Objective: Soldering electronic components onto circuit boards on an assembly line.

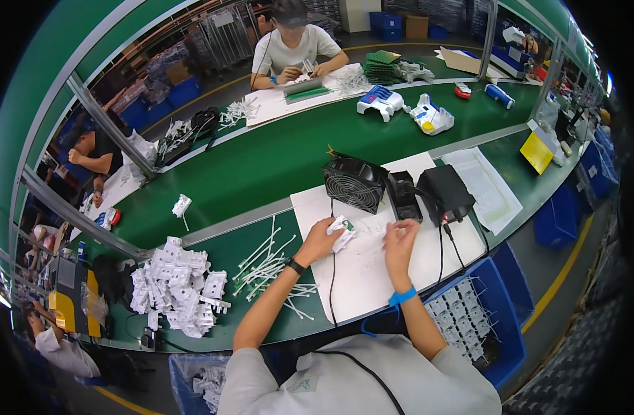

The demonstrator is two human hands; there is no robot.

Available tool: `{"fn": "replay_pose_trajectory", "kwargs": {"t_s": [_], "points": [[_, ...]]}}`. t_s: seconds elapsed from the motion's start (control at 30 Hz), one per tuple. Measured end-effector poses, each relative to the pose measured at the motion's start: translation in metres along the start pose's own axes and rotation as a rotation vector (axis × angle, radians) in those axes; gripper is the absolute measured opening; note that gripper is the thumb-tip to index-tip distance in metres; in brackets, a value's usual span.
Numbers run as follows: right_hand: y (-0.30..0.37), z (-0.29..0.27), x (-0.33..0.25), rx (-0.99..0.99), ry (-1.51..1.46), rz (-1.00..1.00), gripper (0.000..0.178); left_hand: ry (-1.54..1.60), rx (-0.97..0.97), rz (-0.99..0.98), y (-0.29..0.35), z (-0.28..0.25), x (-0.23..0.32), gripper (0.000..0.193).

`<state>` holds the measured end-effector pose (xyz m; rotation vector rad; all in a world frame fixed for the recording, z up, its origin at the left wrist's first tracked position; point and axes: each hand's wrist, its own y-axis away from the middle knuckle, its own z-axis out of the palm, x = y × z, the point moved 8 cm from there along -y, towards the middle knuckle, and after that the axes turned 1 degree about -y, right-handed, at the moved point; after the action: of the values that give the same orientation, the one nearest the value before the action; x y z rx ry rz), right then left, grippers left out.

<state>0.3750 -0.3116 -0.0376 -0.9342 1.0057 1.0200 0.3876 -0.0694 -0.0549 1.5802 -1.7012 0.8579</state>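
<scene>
My left hand [320, 242], with a dark band at the wrist, grips a small white plastic housing [344, 235] that has a bit of green circuit board in it. Just right of it, over the white work board [362, 280], my right hand [401, 243] has its fingers drawn together in a pinch. Whatever those fingertips hold, if anything, is too small to make out. A blue strap [402, 297] circles my right wrist. Beyond my hands stand a black fan [355, 182], a black open holder [404, 196] and a black box with a red light [446, 191].
White housings [178, 287] are heaped on the left, beside loose white cables [268, 266]. A blue bin [497, 321] of white parts stands at my lower right. Across the green belt [261, 181], a person [296, 52] works. Blue-white shells [380, 102] and paper sheets [484, 190] lie farther off.
</scene>
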Motion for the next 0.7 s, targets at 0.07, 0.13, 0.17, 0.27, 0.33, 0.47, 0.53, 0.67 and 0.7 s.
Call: {"fn": "replay_pose_trajectory", "kwargs": {"t_s": [0.07, 0.13, 0.17, 0.27, 0.33, 0.47, 0.53, 0.67, 0.7], "points": [[-0.038, -0.015, 0.001, 0.092, -0.026, -0.105, 0.017, -0.024, 0.02, 0.031, -0.011, 0.008, 0.0, 0.046], [-0.07, -0.025, 0.003, 0.15, 0.052, -0.133, 0.015, -0.052, 0.039, 0.064, -0.017, 0.012, 0.007, 0.046], [-0.081, -0.021, -0.007, 0.122, 0.183, -0.173, 0.014, -0.114, 0.078, 0.086, -0.015, 0.007, 0.012, 0.046], [-0.104, -0.019, -0.021, 0.025, 0.489, -0.174, 0.015, -0.215, 0.112, 0.115, -0.015, 0.004, 0.027, 0.046], [-0.109, -0.026, -0.023, 0.042, 0.553, -0.356, 0.016, -0.253, 0.109, 0.12, -0.015, 0.005, 0.034, 0.046], [-0.102, -0.023, -0.024, 0.049, 0.592, -0.398, 0.013, -0.349, 0.172, 0.147, -0.01, 0.002, 0.032, 0.044], [-0.101, -0.02, -0.021, 0.042, 0.644, -0.331, 0.012, -0.382, 0.201, 0.171, -0.01, 0.002, 0.029, 0.043], [-0.091, -0.016, -0.039, 0.056, 0.526, -0.553, 0.009, -0.306, 0.232, 0.217, -0.011, 0.004, 0.029, 0.044], [-0.091, -0.017, -0.039, 0.064, 0.515, -0.547, 0.01, -0.301, 0.244, 0.221, -0.01, 0.003, 0.028, 0.044]]}}
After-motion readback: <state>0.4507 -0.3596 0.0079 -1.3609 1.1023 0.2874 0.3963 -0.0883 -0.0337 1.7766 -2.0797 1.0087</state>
